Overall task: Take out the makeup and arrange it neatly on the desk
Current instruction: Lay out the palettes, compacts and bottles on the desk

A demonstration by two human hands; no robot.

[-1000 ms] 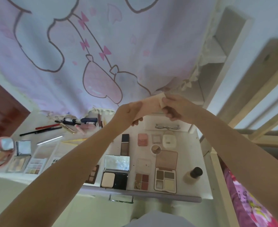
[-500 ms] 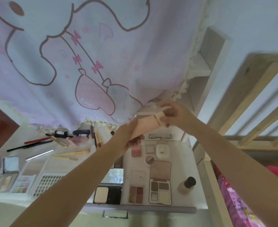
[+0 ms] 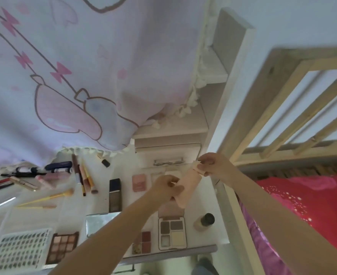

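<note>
Desk [image 3: 219, 231], white, runs under a pink-and-white cartoon curtain [image 3: 74, 76]; wooden bed rail [image 3: 302, 100] and red bedding [image 3: 312, 205] to the person's right. Makeup already laid out in rough rows, judged so each piece stays visible and reachable: a large pan palette [image 3: 19, 250] at near left, a nine-pan eyeshadow palette [image 3: 63, 246] beside it, a four-pan palette [image 3: 172, 233] with lid open at near right, a small red quad [image 3: 142, 243] just left of that. Dark rectangular bottle [image 3: 115, 192] lies flat mid-desk; pink blush compact [image 3: 139, 182] behind it to the right; brushes [image 3: 86, 178] fanned further left; black-capped bottle [image 3: 204, 221] near the right edge. Item in hand: peach-coloured tube [image 3: 187, 186], held in the air above the desk's right half, not touching it. Long axis runs diagonally, cap end up and away toward the right, crimped end down toward the person. Left hand [image 3: 166, 188] grips the lower body, fingers curled round it; right hand [image 3: 213, 164] pinches the pale cap end [image 3: 196, 165]. Two-handed hold is judged to steady the tube, possibly to check or tighten the cap; cannot tell which. Free desk surface near the four-pan palette looks a likely spot for it.
</note>
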